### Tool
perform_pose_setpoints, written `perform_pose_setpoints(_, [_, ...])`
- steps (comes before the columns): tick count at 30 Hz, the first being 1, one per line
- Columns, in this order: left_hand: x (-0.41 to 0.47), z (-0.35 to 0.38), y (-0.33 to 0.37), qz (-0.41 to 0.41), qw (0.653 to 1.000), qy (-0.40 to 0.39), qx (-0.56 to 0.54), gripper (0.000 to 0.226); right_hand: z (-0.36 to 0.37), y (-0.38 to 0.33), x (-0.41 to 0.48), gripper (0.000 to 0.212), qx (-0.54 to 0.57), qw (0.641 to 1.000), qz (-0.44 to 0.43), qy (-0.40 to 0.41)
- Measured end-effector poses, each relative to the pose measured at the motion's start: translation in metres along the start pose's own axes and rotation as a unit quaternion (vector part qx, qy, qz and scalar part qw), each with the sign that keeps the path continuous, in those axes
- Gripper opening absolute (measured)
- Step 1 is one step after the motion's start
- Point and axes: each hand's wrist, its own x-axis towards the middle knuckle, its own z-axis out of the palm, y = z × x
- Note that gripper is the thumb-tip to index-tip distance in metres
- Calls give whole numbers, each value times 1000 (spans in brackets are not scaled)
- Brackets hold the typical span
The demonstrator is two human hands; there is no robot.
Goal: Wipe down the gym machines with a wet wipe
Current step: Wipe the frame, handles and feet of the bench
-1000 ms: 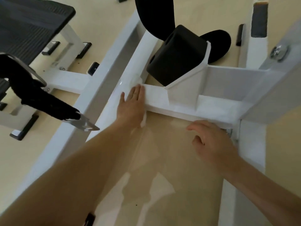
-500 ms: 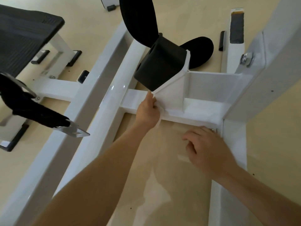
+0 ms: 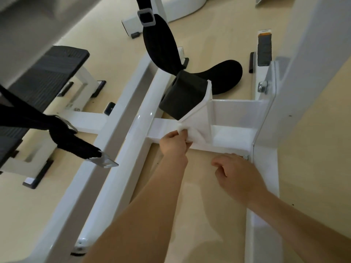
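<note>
One head-worn camera looks steeply down, close over the white frame (image 3: 233, 133) and the floor (image 3: 199, 177).

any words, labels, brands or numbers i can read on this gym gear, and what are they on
No text here can be read.
Orange and white tag at the far end of the black strip: blurred, unreadable.
Small pale sticker beside the black pad: too small to read.
White frame, and the wet wipe in the left hand: no print visible.

Beige floor (image 3: 209, 215) underneath; black strap (image 3: 72, 141) with metal buckle (image 3: 104, 162) hanging at left.
</note>
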Motion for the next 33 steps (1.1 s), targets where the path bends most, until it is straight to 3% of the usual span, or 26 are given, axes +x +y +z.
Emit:
perform_pose_setpoints(2, [-9,6,6,-32,996,-23,-77,17,-3,-10,7,24,159,984,79,16])
perform_pose_setpoints(4, [-20,12,13,-38,991,-50,-120,21,-10,-29,21,19,319,938,130,29])
perform_pose_setpoints(7, [-43,14,25,-42,983,-26,-174,11,-28,-58,43,11,387,913,118,45])
perform_pose_setpoints(10, [-61,19,29,9,983,-37,-178,8,-38,-68,56,14,419,894,135,82])
perform_pose_setpoints(13, [-60,20,21,148,989,-13,-29,14,-37,-65,57,16,411,892,158,100])
perform_pose_setpoints(15, [-60,17,18,258,960,-7,107,10,-36,-65,54,17,436,876,171,115])
perform_pose_setpoints(18, [-63,10,19,374,898,-59,226,11,-37,-68,48,19,429,870,157,184])
perform_pose_setpoints(23, [-69,-3,40,578,768,-26,276,17,-46,-94,45,39,282,914,-30,289])
perform_pose_setpoints(26, [-60,-8,64,621,702,-7,350,18,-53,-99,64,58,81,960,-80,255])
perform_pose_setpoints(29, [-55,-11,82,643,622,-19,446,32,-67,-98,83,62,-78,989,-37,120])
perform_pose_setpoints(30, [-55,-12,88,656,580,-2,483,35,-72,-99,90,65,-96,991,-23,91])
perform_pose_setpoints(33, [-58,-13,107,680,395,63,614,43,-82,-110,96,70,-127,990,-44,45])
